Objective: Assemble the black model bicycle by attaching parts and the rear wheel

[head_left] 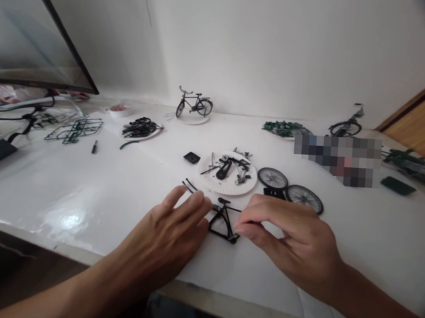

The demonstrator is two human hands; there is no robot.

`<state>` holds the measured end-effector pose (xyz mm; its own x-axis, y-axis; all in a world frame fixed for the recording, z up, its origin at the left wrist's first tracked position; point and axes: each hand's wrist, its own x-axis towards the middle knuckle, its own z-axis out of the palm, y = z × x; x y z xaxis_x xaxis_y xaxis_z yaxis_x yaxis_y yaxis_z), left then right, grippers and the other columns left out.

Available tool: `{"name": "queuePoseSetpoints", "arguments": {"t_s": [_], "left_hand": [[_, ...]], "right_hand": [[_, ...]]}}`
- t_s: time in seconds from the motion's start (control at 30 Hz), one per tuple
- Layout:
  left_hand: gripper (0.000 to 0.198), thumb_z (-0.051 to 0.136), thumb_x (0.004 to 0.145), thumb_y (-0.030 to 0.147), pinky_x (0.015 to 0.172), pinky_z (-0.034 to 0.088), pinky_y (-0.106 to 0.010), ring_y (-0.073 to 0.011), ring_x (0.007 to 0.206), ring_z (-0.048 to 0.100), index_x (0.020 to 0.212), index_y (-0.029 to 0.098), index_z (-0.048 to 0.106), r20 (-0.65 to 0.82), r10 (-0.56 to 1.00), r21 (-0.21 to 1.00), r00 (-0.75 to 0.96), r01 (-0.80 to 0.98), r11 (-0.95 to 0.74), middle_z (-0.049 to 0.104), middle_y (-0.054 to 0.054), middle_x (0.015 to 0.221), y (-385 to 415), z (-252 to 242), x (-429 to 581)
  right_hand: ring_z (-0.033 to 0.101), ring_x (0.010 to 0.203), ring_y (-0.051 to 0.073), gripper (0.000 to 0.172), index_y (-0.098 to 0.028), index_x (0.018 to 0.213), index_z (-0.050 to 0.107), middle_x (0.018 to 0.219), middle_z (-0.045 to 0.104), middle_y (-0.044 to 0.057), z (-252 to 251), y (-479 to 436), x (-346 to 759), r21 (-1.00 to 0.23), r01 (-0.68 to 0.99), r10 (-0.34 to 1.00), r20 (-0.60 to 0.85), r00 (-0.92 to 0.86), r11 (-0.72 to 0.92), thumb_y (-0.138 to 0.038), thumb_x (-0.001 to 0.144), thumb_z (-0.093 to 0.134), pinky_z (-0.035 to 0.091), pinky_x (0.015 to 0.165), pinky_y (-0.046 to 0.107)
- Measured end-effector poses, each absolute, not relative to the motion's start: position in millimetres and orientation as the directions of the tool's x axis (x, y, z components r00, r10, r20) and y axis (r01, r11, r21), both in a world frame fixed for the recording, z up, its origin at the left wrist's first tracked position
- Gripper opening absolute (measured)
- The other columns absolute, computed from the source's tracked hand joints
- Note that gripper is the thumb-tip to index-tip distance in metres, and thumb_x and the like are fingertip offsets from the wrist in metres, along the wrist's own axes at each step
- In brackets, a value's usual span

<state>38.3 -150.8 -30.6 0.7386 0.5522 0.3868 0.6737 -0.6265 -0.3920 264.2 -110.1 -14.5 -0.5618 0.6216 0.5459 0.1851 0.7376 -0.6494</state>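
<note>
A black model bicycle frame (220, 231) with a saddle (224, 201) is held upright just above or on the table, between both hands. My left hand (175, 236) has its fingers closed round the rear end of this frame. Two thin dark prongs (189, 184) stick out beyond the left fingers. My right hand (294, 236) is closed in a pinch at the frame's front end. Something small and dark shows between its thumb and forefinger; whether it belongs to the frame I cannot tell. The frame's front is hidden behind the right fingers.
Beyond the hands lies a paper plate (211, 185) of small parts, with two spoked wheels (305, 198) to its right. A finished model bicycle (195, 102) stands farther back. Plates of black parts (142, 127) and green parts (282, 128) flank it. A monitor (32, 37) overhangs the left.
</note>
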Motion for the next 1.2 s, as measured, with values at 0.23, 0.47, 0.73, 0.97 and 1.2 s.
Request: {"name": "queuePoseSetpoints", "arguments": {"t_s": [0.23, 0.47, 0.73, 0.97, 1.2], "left_hand": [[0.020, 0.044, 0.093, 0.010, 0.098, 0.031, -0.044, -0.0273, 0.110, 0.053, 0.087, 0.017, 0.062, 0.367, 0.607, -0.331, 0.704, 0.709, -0.622, 0.065, -0.010, 0.109, -150, -32, 38], [0.024, 0.040, 0.093, 0.008, 0.095, 0.030, -0.046, -0.0276, 0.112, 0.052, 0.085, 0.017, 0.060, 0.370, 0.636, -0.193, 0.677, 0.726, -0.660, 0.064, -0.010, 0.111, -152, -26, 36], [0.024, 0.040, 0.091, 0.004, 0.094, 0.031, -0.046, -0.0279, 0.109, 0.053, 0.085, 0.016, 0.060, 0.387, 0.630, -0.216, 0.674, 0.730, -0.648, 0.062, -0.011, 0.109, -148, -17, 38], [0.015, 0.049, 0.098, 0.020, 0.089, 0.038, -0.046, -0.0268, 0.100, 0.055, 0.095, 0.016, 0.063, 0.311, 0.737, -0.065, 0.600, 0.787, -0.613, 0.063, -0.009, 0.105, -152, -11, 39], [0.065, 0.063, 0.091, 0.048, 0.095, 0.050, -0.043, -0.0265, 0.116, 0.055, 0.141, 0.014, 0.039, 0.440, 0.765, 0.133, 0.471, 0.808, -0.574, 0.056, -0.013, 0.130, -163, 8, 62]], "right_hand": [[0.053, 0.062, 0.010, 0.014, -0.018, 0.082, 0.062, 0.072, 0.058, -0.001, -16, -113, 266, -0.599, 0.247, 0.605, 0.521, -0.602, 0.762, -0.021, 0.096, 0.060, 0.043, 0.058, 0.023], [0.046, 0.056, 0.010, 0.027, -0.021, 0.075, 0.047, 0.066, 0.049, -0.002, -10, -111, 270, -0.551, 0.300, 0.617, 0.583, -0.529, 0.778, -0.023, 0.102, 0.045, 0.038, 0.053, 0.023], [0.053, 0.047, 0.010, 0.015, -0.021, 0.098, 0.063, 0.061, 0.062, -0.005, -20, -108, 275, -0.324, 0.486, 0.583, 0.390, -0.713, 0.811, -0.035, 0.097, 0.059, 0.037, 0.052, 0.025], [0.053, 0.049, 0.010, 0.015, -0.018, 0.084, 0.066, 0.062, 0.062, -0.002, -25, -107, 273, -0.272, 0.511, 0.579, 0.403, -0.709, 0.815, -0.021, 0.096, 0.057, 0.034, 0.051, 0.027], [0.058, 0.054, 0.012, 0.014, -0.019, 0.085, 0.064, 0.066, 0.063, -0.002, -22, -110, 277, -0.235, 0.491, 0.542, 0.433, -0.720, 0.839, -0.016, 0.095, 0.055, 0.036, 0.052, 0.029]]}}
